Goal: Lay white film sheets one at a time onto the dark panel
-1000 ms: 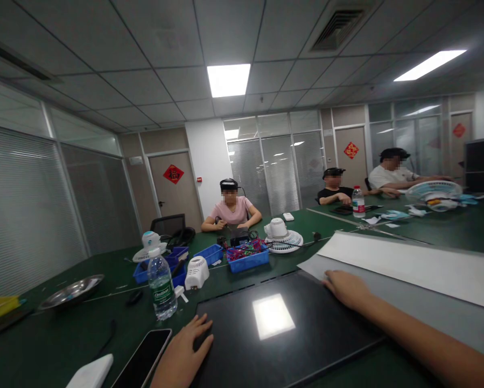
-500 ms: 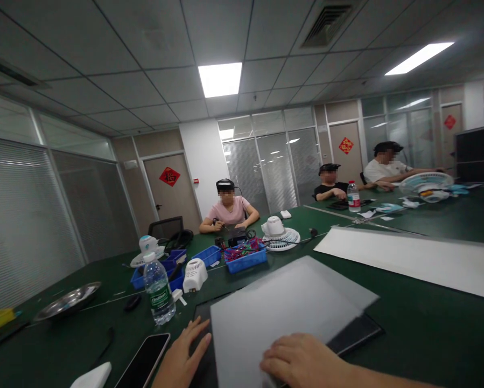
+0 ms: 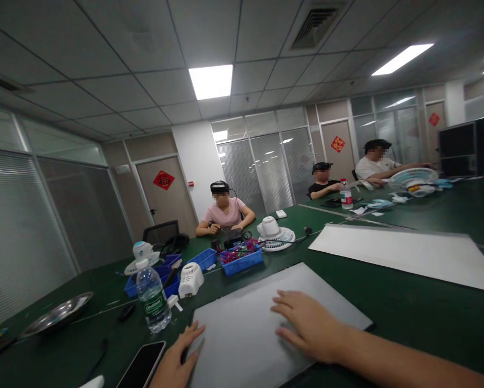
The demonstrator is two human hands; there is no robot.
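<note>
A pale grey sheet [image 3: 242, 323] lies over a dark flat board, whose dark edge [image 3: 365, 327] shows along the right side. My left hand [image 3: 179, 355] rests at the sheet's left edge, fingers apart and holding nothing. Over the sheet's middle right is my right hand [image 3: 306, 326], palm down with its fingers spread; whether it touches the sheet is hard to tell. A black phone [image 3: 141, 366] lies just left of my left hand. Beyond that stands a water bottle [image 3: 152, 299] with a green label.
Beyond the sheet are a blue tray of wires [image 3: 242, 264], a white fan part [image 3: 276, 237] and a white housing [image 3: 190, 280]. A metal dish [image 3: 58, 315] lies left. At the right is a large white sheet [image 3: 403, 258]. Three people sit across the table.
The grey sheet now lines up more closely with the dark board beneath. My right hand has moved away from me, its fingers more spread. The view has shifted slightly.
</note>
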